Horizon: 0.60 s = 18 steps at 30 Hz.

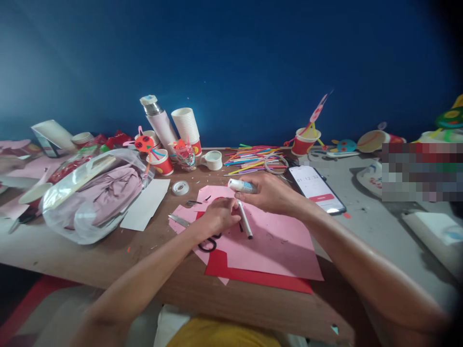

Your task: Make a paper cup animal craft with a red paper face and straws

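A glue tube (241, 186) is clamped in the grip of the right hand (271, 193), above pink card (269, 246) on the wooden desk (108, 260). The left hand (219, 217) is rested on the card, its grip indeterminate, near black-handled scissors (208, 245) and a white marker (245, 220).

a craft workspace — pink card (275, 241), paper cups (186, 126), coloured straws (249, 161)

Left forearm (144, 270) and right forearm (365, 260) are bare, as are the left hand (219, 217) and right hand (269, 193). Below the near edge of the wooden table (253, 308), a mustard-yellow garment (222, 333) is visible at centre. White fabric (170, 325) lies just left of it, and grey fabric (68, 313) farther left. Garment type not determinable.
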Motion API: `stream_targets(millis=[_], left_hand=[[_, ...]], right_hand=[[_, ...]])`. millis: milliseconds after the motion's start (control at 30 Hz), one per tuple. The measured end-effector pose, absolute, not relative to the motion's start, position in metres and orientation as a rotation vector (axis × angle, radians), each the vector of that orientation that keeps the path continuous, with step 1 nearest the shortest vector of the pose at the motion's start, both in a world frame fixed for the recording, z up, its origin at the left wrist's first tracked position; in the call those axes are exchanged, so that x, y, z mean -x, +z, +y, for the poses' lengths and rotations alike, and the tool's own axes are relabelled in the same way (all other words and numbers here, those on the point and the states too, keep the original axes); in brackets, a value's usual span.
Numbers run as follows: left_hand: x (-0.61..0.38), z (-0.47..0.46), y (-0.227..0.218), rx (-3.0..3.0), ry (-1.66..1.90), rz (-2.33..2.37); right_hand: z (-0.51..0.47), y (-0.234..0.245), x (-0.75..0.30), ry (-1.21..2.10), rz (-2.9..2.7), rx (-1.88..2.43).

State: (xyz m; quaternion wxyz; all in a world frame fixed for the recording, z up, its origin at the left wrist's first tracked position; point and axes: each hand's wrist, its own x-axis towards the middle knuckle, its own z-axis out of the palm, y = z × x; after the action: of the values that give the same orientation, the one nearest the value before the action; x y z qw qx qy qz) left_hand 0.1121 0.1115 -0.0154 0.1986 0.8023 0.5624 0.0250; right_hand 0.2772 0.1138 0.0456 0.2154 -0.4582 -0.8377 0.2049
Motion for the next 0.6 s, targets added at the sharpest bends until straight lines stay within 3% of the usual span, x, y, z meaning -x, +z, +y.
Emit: stream_targets(millis=[400, 600], left_hand=[[-0.116, 0.117, -0.033, -2.254, 0.158, 1.554], [-0.106, 0.112, -0.019, -2.163, 0.352, 1.552]], right_hand=[[0.109, 0.051, -0.277, 0.571, -2.318, 1.254], [0.108, 0.052, -0.276, 0.598, -2.292, 1.245]])
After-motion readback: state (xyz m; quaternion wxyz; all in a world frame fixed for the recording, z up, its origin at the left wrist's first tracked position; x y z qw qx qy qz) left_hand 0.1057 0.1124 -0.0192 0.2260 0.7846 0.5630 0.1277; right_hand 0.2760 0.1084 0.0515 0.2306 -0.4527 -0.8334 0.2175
